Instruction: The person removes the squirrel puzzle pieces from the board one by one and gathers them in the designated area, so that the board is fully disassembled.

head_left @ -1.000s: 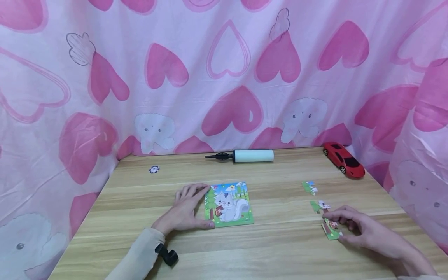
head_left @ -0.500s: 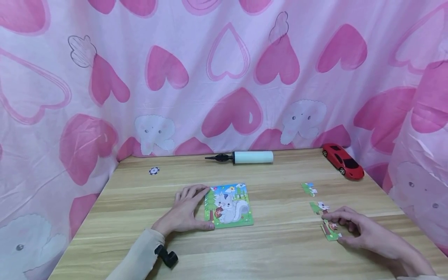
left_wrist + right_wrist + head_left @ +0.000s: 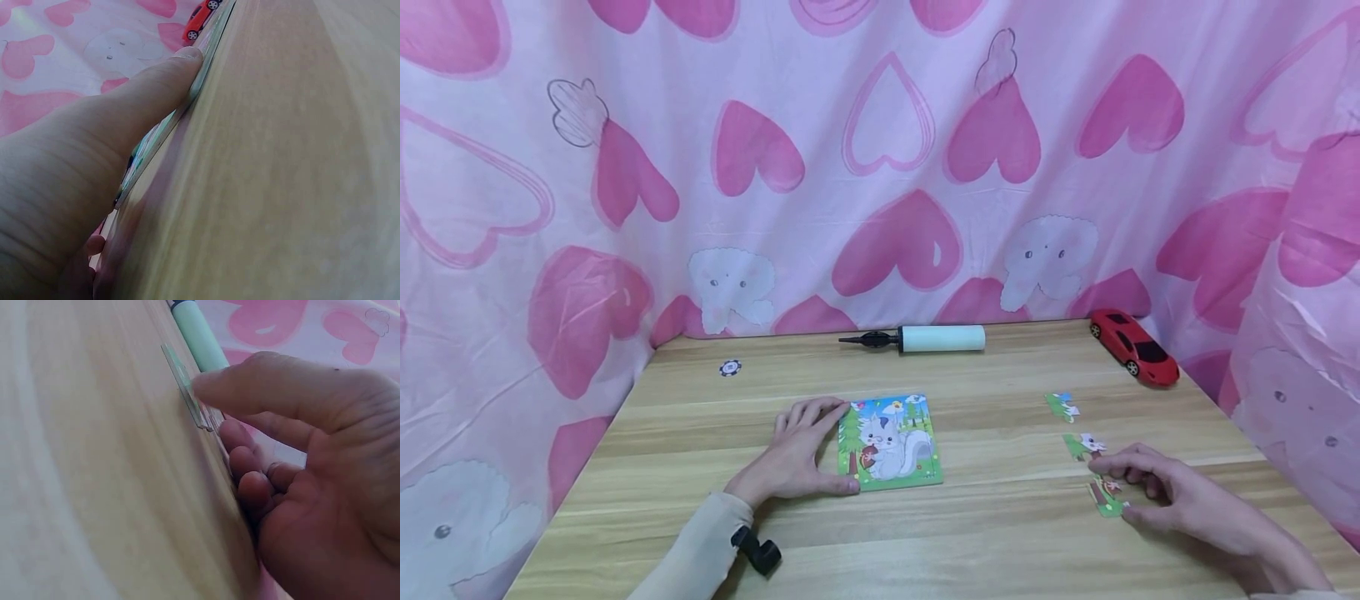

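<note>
In the head view, a square picture puzzle [image 3: 891, 446] showing a grey squirrel with a nut lies flat on the table. My left hand [image 3: 793, 450] rests along its left side, fingertips at the upper left corner and thumb [image 3: 162, 81] on the lower edge. On the right, my right hand [image 3: 1183, 496] pinches a jigsaw piece [image 3: 1107, 502] on the table between thumb and index finger; the other fingers are curled under. Part of that piece is hidden by the hand. Beyond it lie two more jigsaw pieces, a middle piece [image 3: 1078, 447] and a far piece [image 3: 1062, 407].
At the back of the wooden table [image 3: 880, 550] lies a hand pump [image 3: 942, 338] with a black nozzle. A red toy car [image 3: 1135, 347] stands at the back right, a small round chip [image 3: 730, 367] at the back left. A pink heart-patterned curtain [image 3: 820, 233] surrounds the table.
The head view has tilted up very slightly. Both hands, the puzzle and the pieces keep about the same places on the table.
</note>
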`<action>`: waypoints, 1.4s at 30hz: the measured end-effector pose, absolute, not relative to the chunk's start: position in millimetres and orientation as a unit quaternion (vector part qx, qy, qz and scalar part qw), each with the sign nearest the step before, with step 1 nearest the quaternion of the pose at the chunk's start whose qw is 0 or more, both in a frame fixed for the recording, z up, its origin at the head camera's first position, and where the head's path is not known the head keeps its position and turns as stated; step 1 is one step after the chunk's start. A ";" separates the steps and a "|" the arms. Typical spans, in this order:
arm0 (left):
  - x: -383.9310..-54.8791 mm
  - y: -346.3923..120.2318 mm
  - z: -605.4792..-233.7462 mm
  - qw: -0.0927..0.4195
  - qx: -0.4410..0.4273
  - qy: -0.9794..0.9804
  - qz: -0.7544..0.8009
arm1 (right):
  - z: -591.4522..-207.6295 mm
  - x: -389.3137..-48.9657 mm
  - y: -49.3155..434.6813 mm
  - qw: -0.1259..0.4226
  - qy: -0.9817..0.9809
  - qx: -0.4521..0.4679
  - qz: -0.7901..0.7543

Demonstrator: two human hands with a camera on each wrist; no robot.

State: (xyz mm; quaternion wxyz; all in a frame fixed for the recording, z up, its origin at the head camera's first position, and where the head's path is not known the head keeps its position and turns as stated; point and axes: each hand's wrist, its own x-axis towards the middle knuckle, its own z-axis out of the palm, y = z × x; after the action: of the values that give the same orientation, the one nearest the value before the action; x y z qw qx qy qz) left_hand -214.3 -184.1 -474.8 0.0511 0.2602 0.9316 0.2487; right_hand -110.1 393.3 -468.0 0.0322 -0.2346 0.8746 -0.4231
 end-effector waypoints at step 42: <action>-214.1 -184.2 -475.0 0.051 0.260 0.931 0.251 | -390.2 -229.4 248.7 -0.013 0.826 -0.199 -0.527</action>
State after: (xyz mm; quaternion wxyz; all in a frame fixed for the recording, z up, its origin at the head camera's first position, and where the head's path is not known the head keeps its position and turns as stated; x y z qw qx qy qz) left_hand -214.1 -184.2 -475.0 0.0508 0.2600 0.9311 0.2509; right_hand -229.4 248.7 -390.2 -0.0131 -0.1994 0.8262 -0.5267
